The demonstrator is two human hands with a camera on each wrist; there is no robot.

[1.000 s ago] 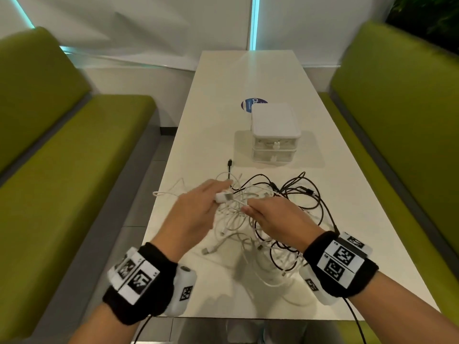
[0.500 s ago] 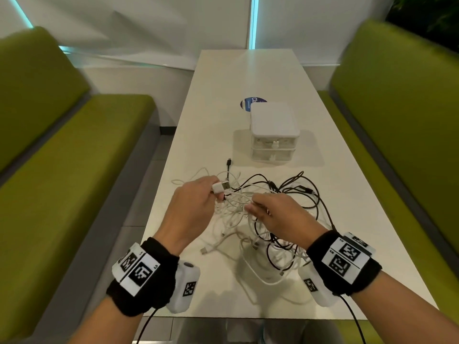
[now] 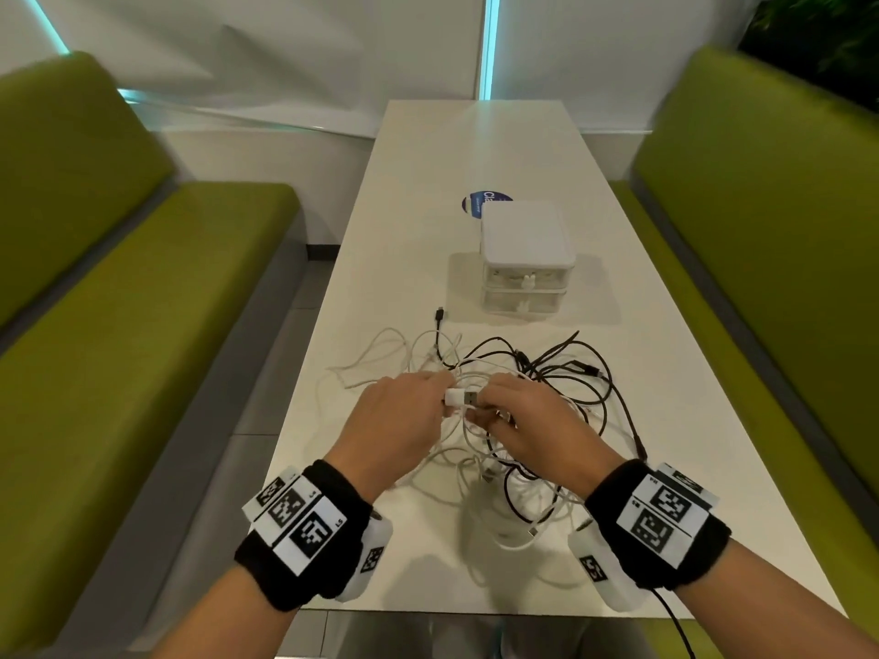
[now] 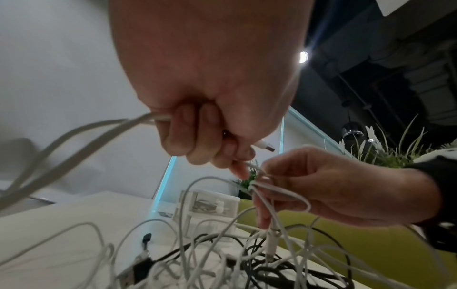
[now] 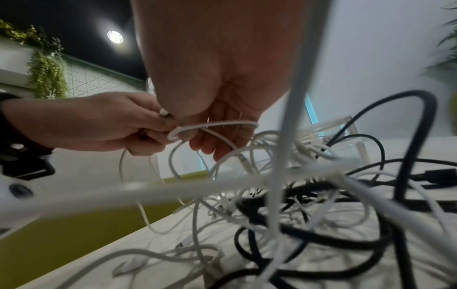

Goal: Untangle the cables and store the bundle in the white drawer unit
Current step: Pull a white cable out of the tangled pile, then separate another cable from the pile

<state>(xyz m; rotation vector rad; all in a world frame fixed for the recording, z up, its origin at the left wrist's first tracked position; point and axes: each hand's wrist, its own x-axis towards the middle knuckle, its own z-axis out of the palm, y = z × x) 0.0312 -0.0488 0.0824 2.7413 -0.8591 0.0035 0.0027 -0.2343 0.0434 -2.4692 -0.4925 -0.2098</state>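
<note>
A tangle of white and black cables (image 3: 537, 449) lies on the white table (image 3: 409, 259), also seen as the cable tangle (image 5: 284, 205) up close. My left hand (image 3: 395, 420) grips a white cable end whose USB plug (image 3: 462, 398) pokes out toward the right; the same plug (image 4: 265, 146) shows below my curled left fingers (image 4: 195, 140). My right hand (image 3: 528, 420) pinches a white cable loop (image 5: 212, 127) just beside the plug. Both hands meet above the pile. The white drawer unit (image 3: 523, 259) stands behind the cables, its two drawers closed.
Green bench seats (image 3: 119, 302) flank the table on both sides. A round blue sticker (image 3: 478, 202) lies behind the drawer unit. A black plug end (image 3: 440, 315) points toward the far side. The table's near edge (image 3: 523, 611) runs under my wrists.
My left hand has carried the white USB plug rightward to meet my right hand. The right hand has risen slightly and now holds a white loop beside the plug.
</note>
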